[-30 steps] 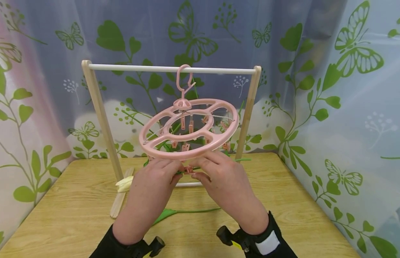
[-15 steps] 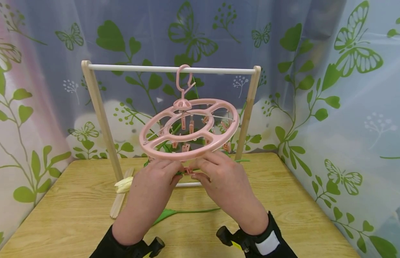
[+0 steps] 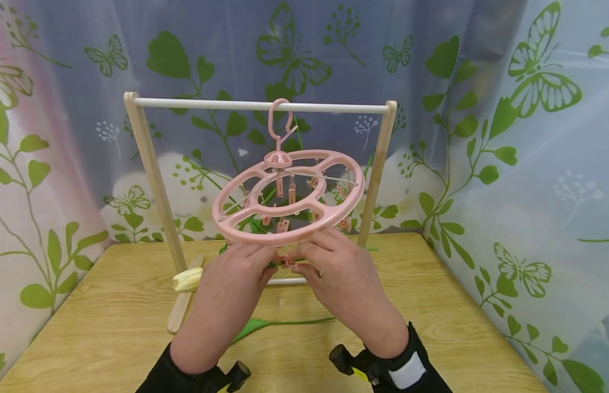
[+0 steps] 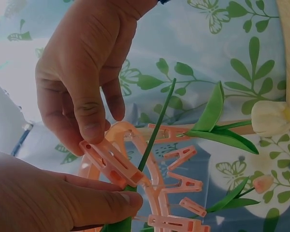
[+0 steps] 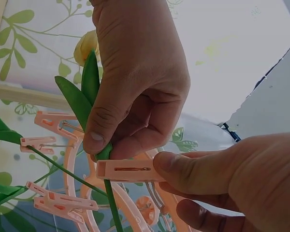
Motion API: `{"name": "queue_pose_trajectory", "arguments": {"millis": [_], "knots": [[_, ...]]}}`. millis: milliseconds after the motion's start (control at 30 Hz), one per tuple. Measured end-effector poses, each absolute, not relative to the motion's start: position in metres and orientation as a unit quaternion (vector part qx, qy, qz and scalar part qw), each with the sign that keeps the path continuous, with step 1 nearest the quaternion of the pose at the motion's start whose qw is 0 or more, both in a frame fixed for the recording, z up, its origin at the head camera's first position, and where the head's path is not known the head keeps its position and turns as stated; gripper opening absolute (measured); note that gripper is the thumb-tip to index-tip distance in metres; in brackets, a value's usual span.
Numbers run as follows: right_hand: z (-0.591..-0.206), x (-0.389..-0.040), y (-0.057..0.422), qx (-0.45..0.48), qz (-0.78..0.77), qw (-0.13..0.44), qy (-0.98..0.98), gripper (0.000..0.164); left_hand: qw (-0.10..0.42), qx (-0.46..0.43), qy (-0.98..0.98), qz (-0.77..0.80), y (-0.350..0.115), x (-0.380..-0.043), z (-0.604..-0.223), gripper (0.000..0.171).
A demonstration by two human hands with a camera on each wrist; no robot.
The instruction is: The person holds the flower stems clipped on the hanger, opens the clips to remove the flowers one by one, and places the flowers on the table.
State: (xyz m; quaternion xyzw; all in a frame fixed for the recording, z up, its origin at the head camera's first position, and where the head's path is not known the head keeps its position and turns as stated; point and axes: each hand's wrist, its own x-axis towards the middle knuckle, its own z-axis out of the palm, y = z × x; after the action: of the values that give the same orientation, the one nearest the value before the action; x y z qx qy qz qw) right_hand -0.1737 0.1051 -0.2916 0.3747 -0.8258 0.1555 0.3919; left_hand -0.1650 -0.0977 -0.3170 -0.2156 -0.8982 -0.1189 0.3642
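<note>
Both hands meet just under the near rim of the pink hanger point(image 3: 287, 196), which hangs tilted by its hook from the rail point(image 3: 260, 104) of a small wooden rack standing on the bench point(image 3: 113, 327). The right hand point(image 3: 346, 284) pinches a peg point(image 5: 130, 171) between thumb and fingers, its grip clenched on the peg's tail (the left wrist view shows the same peg point(image 4: 111, 162) with the thumb pressing its top). The left hand point(image 3: 233, 289) pinches a green stem point(image 5: 111, 203) and its leaves between thumb and fingertips, and holds it right at the peg's mouth; whether the peg already bites the stem or only touches it is hard to tell from these angles. A pale tulip point(image 3: 188, 279) shows beside the left post, probably the bloom on this stem, though the hand hides the join. A second green stem lies flat on the bench in front of the hands. The likely trouble: the stem is thin and slick, so if the right hand lets the peg close off-centre it may slip out and drop, or the peg may crush it. Pulling down on the peg could also swing the hanger further askew.
</note>
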Motion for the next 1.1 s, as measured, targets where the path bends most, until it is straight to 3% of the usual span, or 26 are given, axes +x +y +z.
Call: {"name": "queue_pose_trajectory", "arguments": {"millis": [633, 1100], "knots": [[-0.2919, -0.1728, 0.1056, 0.373, 0.158, 0.383, -0.830, 0.025, 0.353, -0.207, -0.906, -0.110, -0.0976, -0.1640, -0.3167, 0.026], [-0.2919, -0.1723, 0.1042, 0.358, 0.167, 0.345, -0.851, 0.039, 0.315, -0.198, -0.923, -0.096, -0.1002, -0.1595, -0.3143, 0.027]]}}
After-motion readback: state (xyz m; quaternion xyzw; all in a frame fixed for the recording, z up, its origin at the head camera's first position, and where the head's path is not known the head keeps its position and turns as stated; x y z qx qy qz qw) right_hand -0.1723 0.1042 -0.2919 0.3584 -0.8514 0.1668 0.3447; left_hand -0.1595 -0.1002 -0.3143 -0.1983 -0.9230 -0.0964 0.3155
